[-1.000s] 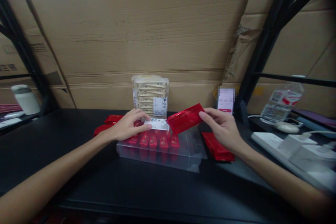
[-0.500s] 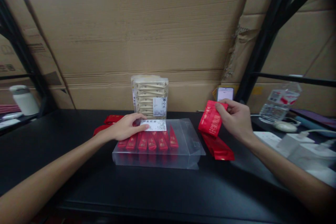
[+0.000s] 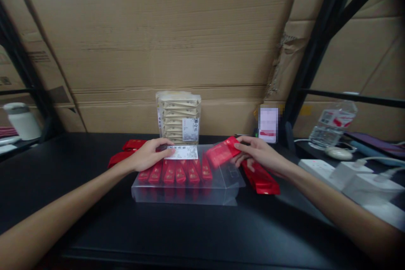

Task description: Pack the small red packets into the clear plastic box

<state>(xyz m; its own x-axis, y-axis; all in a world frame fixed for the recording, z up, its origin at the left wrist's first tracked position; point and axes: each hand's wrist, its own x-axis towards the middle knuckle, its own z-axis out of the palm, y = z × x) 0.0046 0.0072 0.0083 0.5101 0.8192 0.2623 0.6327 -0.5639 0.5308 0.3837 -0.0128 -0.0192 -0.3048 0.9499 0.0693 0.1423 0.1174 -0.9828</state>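
Note:
A clear plastic box (image 3: 185,194) lies on the black table, with several red packets (image 3: 180,173) standing in a row inside and a white label (image 3: 182,152) near its back edge. My left hand (image 3: 149,155) rests at the box's back left, its thumb on the label and its fingers closed around that edge. Pinched in my right hand (image 3: 257,154) is a red packet (image 3: 222,152), tilted over the right part of the box. Another red packet (image 3: 262,180) lies beside the box on the right. More red packets (image 3: 118,159) are partly hidden behind my left forearm.
A stack of cream packets (image 3: 179,114) stands behind the box. A lit phone (image 3: 268,124) leans at the back right. Farther right are a water bottle (image 3: 335,122), a mouse (image 3: 338,153) and white chargers (image 3: 354,174). A white flask (image 3: 22,121) stands far left.
My right hand has moved left with the red packet, from beside the box to over its right part. My left hand stays at the box. The phone behind is more exposed.

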